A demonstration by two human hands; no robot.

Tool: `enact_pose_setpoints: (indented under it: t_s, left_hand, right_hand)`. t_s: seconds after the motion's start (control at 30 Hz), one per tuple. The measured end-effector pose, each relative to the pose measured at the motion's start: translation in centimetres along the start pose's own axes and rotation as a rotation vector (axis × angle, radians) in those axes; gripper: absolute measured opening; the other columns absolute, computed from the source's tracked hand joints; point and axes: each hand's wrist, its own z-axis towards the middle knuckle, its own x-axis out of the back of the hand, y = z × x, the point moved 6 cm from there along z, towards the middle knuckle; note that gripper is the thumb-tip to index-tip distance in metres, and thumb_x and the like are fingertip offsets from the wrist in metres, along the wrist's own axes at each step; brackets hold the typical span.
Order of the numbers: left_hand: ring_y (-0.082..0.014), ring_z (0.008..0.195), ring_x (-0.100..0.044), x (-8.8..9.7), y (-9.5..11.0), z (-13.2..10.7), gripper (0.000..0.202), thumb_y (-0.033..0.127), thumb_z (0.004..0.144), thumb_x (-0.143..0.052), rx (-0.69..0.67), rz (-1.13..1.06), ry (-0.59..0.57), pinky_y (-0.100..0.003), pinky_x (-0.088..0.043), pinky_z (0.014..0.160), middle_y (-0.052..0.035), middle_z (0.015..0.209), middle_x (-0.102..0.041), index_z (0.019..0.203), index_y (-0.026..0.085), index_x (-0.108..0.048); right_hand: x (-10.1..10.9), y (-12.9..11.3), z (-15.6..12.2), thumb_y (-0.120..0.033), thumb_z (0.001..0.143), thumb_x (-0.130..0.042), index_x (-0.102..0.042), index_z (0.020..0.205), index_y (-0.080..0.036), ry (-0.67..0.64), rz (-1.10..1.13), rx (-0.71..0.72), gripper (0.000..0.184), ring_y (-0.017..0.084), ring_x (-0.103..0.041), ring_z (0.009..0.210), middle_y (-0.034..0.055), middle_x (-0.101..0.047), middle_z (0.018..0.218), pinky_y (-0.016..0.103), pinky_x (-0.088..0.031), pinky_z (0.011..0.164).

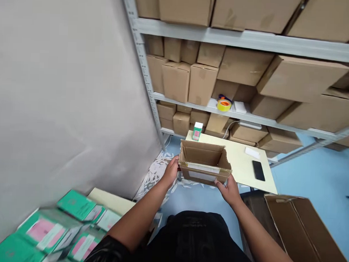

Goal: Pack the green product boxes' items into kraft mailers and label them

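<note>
Between my two hands I hold a small open cardboard box (200, 174), tipped so that I see into its hollow. Its upper edge is torn at the right, and pale strips of tape or label run along its near side. My left hand (171, 171) grips the left end, fingers partly hidden behind the cardboard. At the near right corner, my right hand (229, 189) has its thumb on the front face and its fingers around the side. The box is over the near left edge of a cream table (240, 164).
A green and pink carton (197, 131), a black phone (258, 170) and a white item (252, 152) are on the table. Metal shelves (246, 37) hold brown boxes and a yellow tape roll (224, 105). Green cartons (77, 204) lie lower left; a large open box (308, 231) lower right.
</note>
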Motion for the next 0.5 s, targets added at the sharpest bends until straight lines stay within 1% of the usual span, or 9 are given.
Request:
enact_pose_setpoints:
  t_s: [0.07,0.13,0.17,0.23,0.27,0.3,0.33,0.43,0.5]
  left_hand:
    - [-0.0243,0.103,-0.066,-2.1,0.3,2.5,0.050,0.059,0.092,-0.051,0.023,0.009,-0.049,-0.033,-0.054,0.080,-0.0071,0.115,-0.073,0.124,0.023,-0.064]
    - [-0.0245,0.106,-0.066,-4.3,0.2,5.0,0.052,0.061,0.092,-0.053,0.043,0.011,-0.086,-0.034,-0.055,0.082,-0.0075,0.117,-0.072,0.126,0.024,-0.063]
    - [-0.0245,0.107,-0.065,-5.3,0.0,6.2,0.053,0.063,0.091,-0.054,0.049,0.010,-0.102,-0.034,-0.055,0.083,-0.0075,0.117,-0.071,0.126,0.024,-0.062]
    - [-0.0240,0.106,-0.065,-7.5,-0.5,8.4,0.053,0.066,0.090,-0.056,0.051,0.018,-0.118,-0.034,-0.054,0.083,-0.0069,0.113,-0.071,0.121,0.024,-0.062]
    - [-0.0236,0.104,-0.065,-8.6,-0.8,9.5,0.052,0.067,0.089,-0.056,0.051,0.029,-0.124,-0.034,-0.054,0.083,-0.0063,0.109,-0.071,0.117,0.024,-0.063]
    - [-0.0231,0.101,-0.065,-9.8,-1.2,10.5,0.052,0.069,0.088,-0.057,0.054,0.047,-0.137,-0.034,-0.054,0.082,-0.0056,0.106,-0.071,0.112,0.023,-0.063]
    - [-0.0226,0.098,-0.065,-11.1,-1.5,11.4,0.052,0.071,0.087,-0.058,0.058,0.071,-0.153,-0.033,-0.054,0.080,-0.0050,0.103,-0.070,0.107,0.023,-0.062]
    - [-0.0218,0.089,-0.064,-15.0,-2.7,13.9,0.052,0.071,0.082,-0.064,0.074,0.206,-0.202,-0.032,-0.051,0.076,-0.0033,0.092,-0.069,0.100,0.022,-0.061]
    - [-0.0214,0.083,-0.064,-17.3,-3.5,15.4,0.052,0.070,0.079,-0.069,0.078,0.307,-0.192,-0.031,-0.048,0.074,-0.0019,0.085,-0.068,0.098,0.022,-0.060]
  right_hand:
    - [1.3,1.2,0.7,-0.058,0.081,-0.068,-0.059,0.136,-0.024,0.014,0.067,-0.037,0.066,0.036,-0.063,0.113,0.0135,-0.065,0.131,0.054,-0.050,0.102]
    - [2.6,2.3,1.8,-0.065,0.086,-0.059,-0.059,0.138,-0.026,-0.004,0.202,-0.015,0.065,0.036,-0.058,0.125,0.0111,-0.065,0.134,0.053,-0.044,0.111]
    - [3.3,3.0,2.5,-0.069,0.089,-0.052,-0.060,0.139,-0.026,-0.020,0.282,-0.006,0.066,0.035,-0.055,0.131,0.0102,-0.066,0.135,0.052,-0.042,0.113]
    - [4.3,5.0,4.2,-0.077,0.093,-0.035,-0.061,0.138,-0.026,-0.065,0.449,-0.032,0.072,0.035,-0.053,0.135,0.0109,-0.066,0.136,0.052,-0.044,0.112]
    - [4.8,6.2,5.2,-0.079,0.094,-0.027,-0.061,0.137,-0.026,-0.080,0.520,-0.067,0.077,0.035,-0.054,0.135,0.0117,-0.067,0.136,0.052,-0.046,0.109]
    - [5.3,7.5,6.3,-0.080,0.094,-0.023,-0.061,0.137,-0.026,-0.081,0.567,-0.110,0.079,0.035,-0.055,0.134,0.0121,-0.066,0.137,0.052,-0.048,0.106]
    - [5.9,8.8,7.5,-0.080,0.094,-0.024,-0.061,0.136,-0.026,-0.068,0.579,-0.153,0.078,0.035,-0.056,0.133,0.0120,-0.066,0.138,0.051,-0.049,0.105]
    - [8.2,12.5,11.1,-0.076,0.092,-0.045,-0.060,0.130,-0.027,0.015,0.453,-0.261,0.064,0.033,-0.060,0.127,0.0097,-0.068,0.135,0.048,-0.050,0.105]
    - [9.5,14.4,13.5,-0.073,0.089,-0.055,-0.060,0.124,-0.027,0.032,0.396,-0.317,0.058,0.032,-0.064,0.121,0.0088,-0.070,0.129,0.046,-0.052,0.101]
